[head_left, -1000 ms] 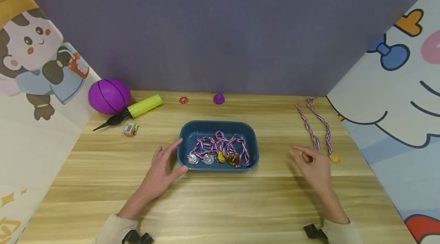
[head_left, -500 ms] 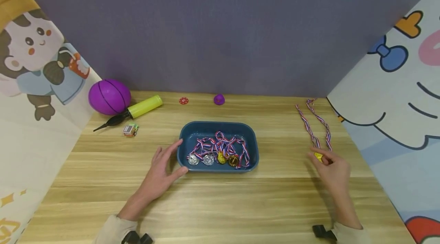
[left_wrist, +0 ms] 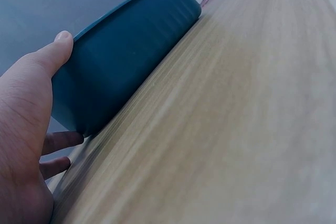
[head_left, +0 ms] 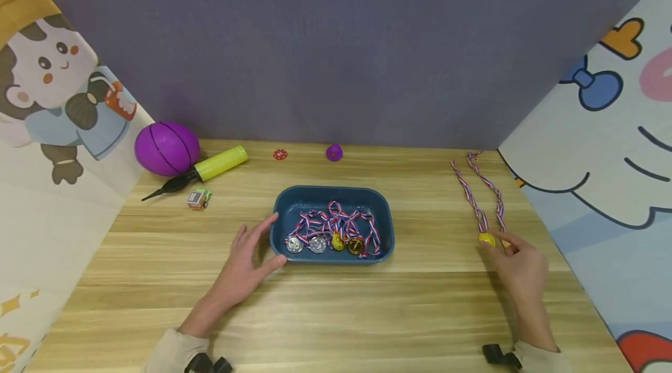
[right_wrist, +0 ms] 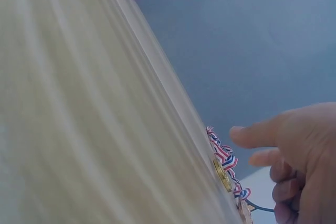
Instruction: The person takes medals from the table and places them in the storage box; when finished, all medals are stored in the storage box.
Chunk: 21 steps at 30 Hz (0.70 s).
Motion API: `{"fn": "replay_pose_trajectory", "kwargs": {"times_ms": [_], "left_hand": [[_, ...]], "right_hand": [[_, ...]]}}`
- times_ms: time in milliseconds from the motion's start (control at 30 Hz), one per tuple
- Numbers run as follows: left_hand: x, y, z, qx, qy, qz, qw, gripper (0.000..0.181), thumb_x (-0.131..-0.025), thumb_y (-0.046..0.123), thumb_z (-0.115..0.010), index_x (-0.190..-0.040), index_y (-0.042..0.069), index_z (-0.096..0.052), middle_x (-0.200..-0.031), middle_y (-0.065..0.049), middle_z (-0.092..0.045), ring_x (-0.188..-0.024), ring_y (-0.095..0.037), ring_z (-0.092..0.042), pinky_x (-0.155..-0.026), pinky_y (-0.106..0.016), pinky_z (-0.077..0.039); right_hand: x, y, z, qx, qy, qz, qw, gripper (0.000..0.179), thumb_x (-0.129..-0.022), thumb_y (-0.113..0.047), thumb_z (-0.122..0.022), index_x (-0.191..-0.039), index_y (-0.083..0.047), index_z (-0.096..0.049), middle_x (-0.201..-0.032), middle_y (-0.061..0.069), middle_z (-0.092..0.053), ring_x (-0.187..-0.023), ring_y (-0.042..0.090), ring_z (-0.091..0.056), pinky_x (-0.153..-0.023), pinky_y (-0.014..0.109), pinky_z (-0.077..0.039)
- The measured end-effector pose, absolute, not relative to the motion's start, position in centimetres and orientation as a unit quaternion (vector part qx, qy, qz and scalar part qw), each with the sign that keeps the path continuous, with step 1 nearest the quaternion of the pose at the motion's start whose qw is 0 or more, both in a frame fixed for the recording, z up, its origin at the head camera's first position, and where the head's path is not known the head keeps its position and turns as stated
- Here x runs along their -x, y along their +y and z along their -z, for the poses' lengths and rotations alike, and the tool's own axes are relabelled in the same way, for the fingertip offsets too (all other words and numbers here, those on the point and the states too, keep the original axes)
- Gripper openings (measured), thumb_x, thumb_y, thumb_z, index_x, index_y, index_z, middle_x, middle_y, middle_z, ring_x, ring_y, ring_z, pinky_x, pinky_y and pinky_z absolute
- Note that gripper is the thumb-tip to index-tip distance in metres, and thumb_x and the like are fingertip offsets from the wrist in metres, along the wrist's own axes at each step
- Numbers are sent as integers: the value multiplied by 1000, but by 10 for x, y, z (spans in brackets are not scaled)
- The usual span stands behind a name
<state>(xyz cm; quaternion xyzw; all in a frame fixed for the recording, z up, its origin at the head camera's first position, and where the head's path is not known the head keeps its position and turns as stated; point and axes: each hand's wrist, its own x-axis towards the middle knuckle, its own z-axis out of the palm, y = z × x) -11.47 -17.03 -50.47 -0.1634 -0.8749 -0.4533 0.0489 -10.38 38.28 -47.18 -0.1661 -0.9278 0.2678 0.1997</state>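
Observation:
My left hand (head_left: 244, 262) rests at the left end of the dark blue tray (head_left: 385, 204), fingers spread, with the thumb (left_wrist: 64, 43) touching the rim. In the tray lie two silver medals (head_left: 317, 244) and two gold medals (head_left: 355, 245) with striped ribbons. Over at the right, my right hand (head_left: 522, 268) hovers beside a gold medal (head_left: 486, 239) whose ribbon (head_left: 471, 198) stretches away from me. Its thumb and index finger are extended and apart, the other fingers curled, nothing gripped. A second gold medal (head_left: 506, 243) is partly hidden behind that hand.
Along the back of the wooden table (head_left: 336, 314) are a purple ball (head_left: 167, 149), a yellow-and-black hand pump (head_left: 220, 164), a red chip (head_left: 280, 154) and a small purple object (head_left: 333, 152). A toy truck (head_left: 199, 198) stands left of the tray. Walls enclose three sides.
The right hand has moved right, past the nearer gold medal, which now shows at its fingertips; the other medal became partly covered. My left hand and the tray look unchanged.

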Motion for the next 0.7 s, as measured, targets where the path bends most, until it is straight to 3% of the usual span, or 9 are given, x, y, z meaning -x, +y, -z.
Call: {"fn": "replay_pose_trajectory", "kwargs": {"times_ms": [233,400,700], "left_hand": [[114,-171,505,161,-875,455,48,90,-99,33,-84,-174,30,-35,-160,-20,-59,-151,-48,-49,-135,-72,-2],[114,-171,506,159,-876,454,46,90,-99,34,-84,-174,31,-35,-160,-19,-60,-152,-48,-49,-134,-72,-2],[115,-170,507,159,-878,449,48,90,-99,36,-83,-174,33,-35,-160,-19,-59,-152,-48,-48,-135,-72,-2]], "right_hand": [[103,390,471,196,-944,-245,100,62,-97,-44,-85,-137,2,-74,-62,1,-50,-56,16,-38,-48,30,-29],[105,395,476,212,-948,-234,45,78,-100,-57,-78,-145,6,-67,-77,8,-65,-61,21,-48,-50,34,-37],[108,399,484,203,-950,-232,57,70,-102,-52,-78,-145,3,-68,-81,10,-71,-63,24,-54,-49,36,-40]]}}
